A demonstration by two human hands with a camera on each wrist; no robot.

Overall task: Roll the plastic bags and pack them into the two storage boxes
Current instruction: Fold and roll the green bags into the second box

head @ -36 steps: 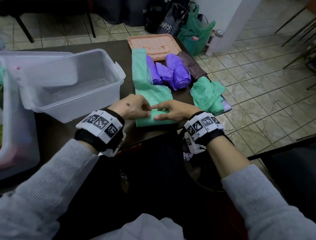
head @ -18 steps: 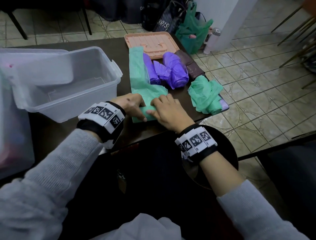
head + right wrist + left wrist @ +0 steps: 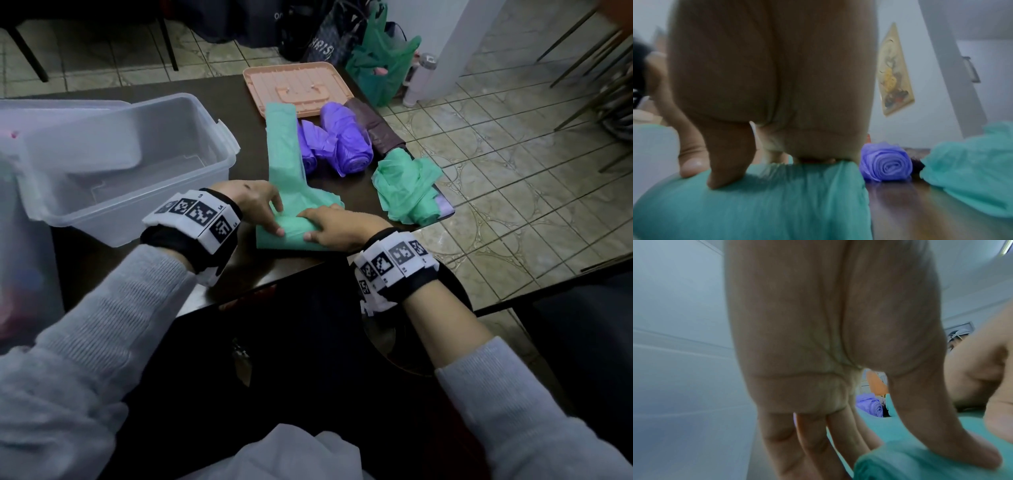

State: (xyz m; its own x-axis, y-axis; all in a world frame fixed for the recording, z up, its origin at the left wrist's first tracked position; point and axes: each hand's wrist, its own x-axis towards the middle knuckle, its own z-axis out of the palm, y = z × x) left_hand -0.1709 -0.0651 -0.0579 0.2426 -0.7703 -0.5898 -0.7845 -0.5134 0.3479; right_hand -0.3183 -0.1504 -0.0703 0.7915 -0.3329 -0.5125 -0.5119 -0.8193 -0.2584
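A long green plastic bag (image 3: 282, 154) lies flat on the dark table, reaching from the peach lid to the near edge. Its near end is wound into a short roll (image 3: 291, 236). My left hand (image 3: 278, 219) holds the roll's left part, thumb on the near side and fingers behind it. My right hand (image 3: 305, 224) holds the right part the same way. In the left wrist view the thumb (image 3: 980, 456) presses the green roll (image 3: 900, 467). The right wrist view has my right hand (image 3: 766, 170) on the roll (image 3: 777, 203), fingers bent over its far side.
An open clear storage box (image 3: 191, 192) stands left of the bag, with a second box (image 3: 20, 240) at the far left. Two purple rolls (image 3: 349, 147), a dark brown roll (image 3: 376, 132) and a crumpled green bag (image 3: 404, 185) lie to the right. A peach lid (image 3: 298, 84) sits behind.
My right hand slid left across the roll, then returned to its right end. The rolled end looks thicker and the left hand stayed on it.
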